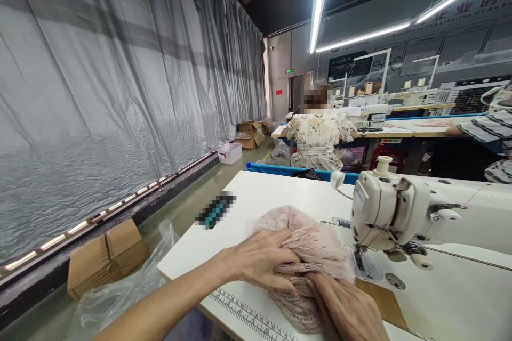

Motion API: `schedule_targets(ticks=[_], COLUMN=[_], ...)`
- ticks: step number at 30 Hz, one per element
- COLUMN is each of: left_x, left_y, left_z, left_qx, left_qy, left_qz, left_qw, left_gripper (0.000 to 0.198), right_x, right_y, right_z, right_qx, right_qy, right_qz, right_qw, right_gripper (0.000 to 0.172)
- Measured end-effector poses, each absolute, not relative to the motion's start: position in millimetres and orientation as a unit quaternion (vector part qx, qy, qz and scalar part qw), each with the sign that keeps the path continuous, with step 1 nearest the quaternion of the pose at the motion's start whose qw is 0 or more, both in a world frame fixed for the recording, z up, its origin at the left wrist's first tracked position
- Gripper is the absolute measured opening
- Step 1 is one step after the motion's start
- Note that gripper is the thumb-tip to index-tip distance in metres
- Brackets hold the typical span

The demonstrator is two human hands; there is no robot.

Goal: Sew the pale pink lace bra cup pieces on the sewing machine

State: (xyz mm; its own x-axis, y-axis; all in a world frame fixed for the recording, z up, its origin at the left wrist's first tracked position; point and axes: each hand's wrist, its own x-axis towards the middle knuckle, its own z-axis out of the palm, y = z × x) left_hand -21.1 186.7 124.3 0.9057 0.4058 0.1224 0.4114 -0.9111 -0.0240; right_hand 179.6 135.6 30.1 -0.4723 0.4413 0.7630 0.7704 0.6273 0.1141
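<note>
A bunched piece of pale pink lace fabric (320,245) lies on the white sewing table (216,250), left of the sewing machine's needle area. My left hand (262,258) rests on its left side, fingers bent around a fold of the lace. On the near side, my right hand (346,306) reaches into the fabric, and its fingertips are hidden in the folds. The white sewing machine (384,213) stands just right of the fabric, its presser foot close to the lace's right edge.
A ruler scale (248,314) runs along the table's front edge. A blurred dark item (216,210) lies at the left. Cardboard box (106,256) and clear plastic (124,293) are on the floor. A person in a floral top (318,138) sits ahead.
</note>
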Motion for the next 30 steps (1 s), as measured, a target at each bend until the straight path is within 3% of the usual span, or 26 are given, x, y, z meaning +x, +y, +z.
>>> schedule_targets(ticks=[9, 18, 25, 30], left_x=[-18, -15, -12, -14], left_y=[182, 183, 191, 191], left_z=[123, 109, 107, 107], left_qx=[-0.973, -0.962, -0.957, -0.959], left_qy=[-0.22, -0.239, -0.254, -0.251], left_qz=[-0.054, -0.084, -0.096, -0.089], left_qw=[0.051, 0.106, 0.101, 0.096], left_gripper=[0.019, 0.016, 0.018, 0.016], right_x=[171, 169, 181, 176], right_y=[136, 132, 127, 131], right_z=[36, 50, 35, 29], right_qx=[-0.378, -0.374, -0.332, -0.317], right_qy=[-0.803, -0.797, -0.834, -0.848], right_qz=[-0.227, -0.228, -0.255, -0.267], right_qw=[0.401, 0.416, 0.36, 0.329], right_gripper=[0.024, 0.028, 0.023, 0.03])
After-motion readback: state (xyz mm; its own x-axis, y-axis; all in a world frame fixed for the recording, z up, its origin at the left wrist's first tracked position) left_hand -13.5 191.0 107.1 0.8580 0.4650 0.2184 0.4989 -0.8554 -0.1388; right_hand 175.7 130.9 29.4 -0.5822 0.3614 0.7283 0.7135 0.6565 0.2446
